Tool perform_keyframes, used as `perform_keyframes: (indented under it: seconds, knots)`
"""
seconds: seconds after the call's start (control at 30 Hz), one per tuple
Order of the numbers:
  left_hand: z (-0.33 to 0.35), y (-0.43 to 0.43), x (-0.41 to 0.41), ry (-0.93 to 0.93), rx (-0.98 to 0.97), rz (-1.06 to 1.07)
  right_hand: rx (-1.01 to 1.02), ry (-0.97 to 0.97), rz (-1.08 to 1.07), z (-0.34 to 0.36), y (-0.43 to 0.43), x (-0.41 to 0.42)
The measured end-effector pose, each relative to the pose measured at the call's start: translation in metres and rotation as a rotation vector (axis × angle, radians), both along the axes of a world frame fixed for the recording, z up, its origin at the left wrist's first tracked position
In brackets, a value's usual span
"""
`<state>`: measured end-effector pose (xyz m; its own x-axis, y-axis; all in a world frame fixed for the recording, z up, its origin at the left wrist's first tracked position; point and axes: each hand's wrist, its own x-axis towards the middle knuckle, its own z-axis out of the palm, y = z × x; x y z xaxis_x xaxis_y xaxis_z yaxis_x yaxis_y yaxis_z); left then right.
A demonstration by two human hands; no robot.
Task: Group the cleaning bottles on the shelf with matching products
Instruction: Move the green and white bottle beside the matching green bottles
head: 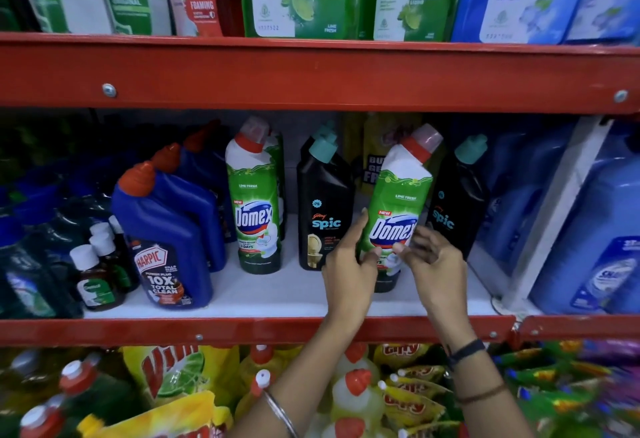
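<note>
Mid shelf [277, 302], white board, red front rail. Held Domex btl [394, 216], green w/ red-and-white neck, sits betw two black Spic btls: one just to its left [323, 209], one just to its right [453, 198]. Base low, at or just off the shelf board; can't tell which, hands cover it. Long axis near upright but tipped, cap end leaning up-right toward the right Spic, base swung down-left.

Left hand [349, 271] wrapped on lower left flank of the btl, thumb across the label front, fingers up the side: grip closed on the Domex. Right hand [433, 264] at lower right edge, fingers curled and blurred, tips touching or nearly touching the label; can't tell if closed or just steadying.

Matching Domex btl [254, 195] stands upright further left, beyond the left Spic, w/ at least one more behind it. So target lies left of the grip, w/ the left Spic directly in the path. Left hand is the nearer one to that gap and already carries the load. Judgement: move calls for lift clear of the shelf board, axis brought back to vertical, then sideways left in front of the Spic, set down beside the standing Domex. Free strip of shelf betw Domex and Spic looks narrow; front edge looks roomier.

Risk: tipped cap clipping the right Spic, or base nudging the left one on the way across. Blue Harpic btls [166, 216] further left, not involved.
</note>
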<state>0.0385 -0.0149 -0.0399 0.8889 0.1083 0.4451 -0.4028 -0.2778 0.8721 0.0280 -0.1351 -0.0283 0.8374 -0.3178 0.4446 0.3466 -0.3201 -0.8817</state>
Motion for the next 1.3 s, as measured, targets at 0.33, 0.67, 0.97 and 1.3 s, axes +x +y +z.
perform_keyframes:
  seconds: [0.33, 0.67, 0.97, 1.3]
  knots:
    - [-0.007, 0.079, -0.039, -0.050, -0.170, 0.081, 0.007, -0.039, 0.093, 0.008, 0.080, -0.031]
    - [-0.013, 0.146, -0.038, -0.099, -0.181, 0.220, 0.065, -0.046, 0.174, 0.004, 0.161, -0.025]
    - [-0.014, 0.166, -0.034, -0.065, -0.141, 0.232, 0.042, -0.015, 0.127, 0.002, 0.184, -0.018]
    - [-0.014, 0.146, -0.046, -0.245, -0.089, 0.232, -0.030, 0.003, 0.183, -0.002, 0.170, -0.020]
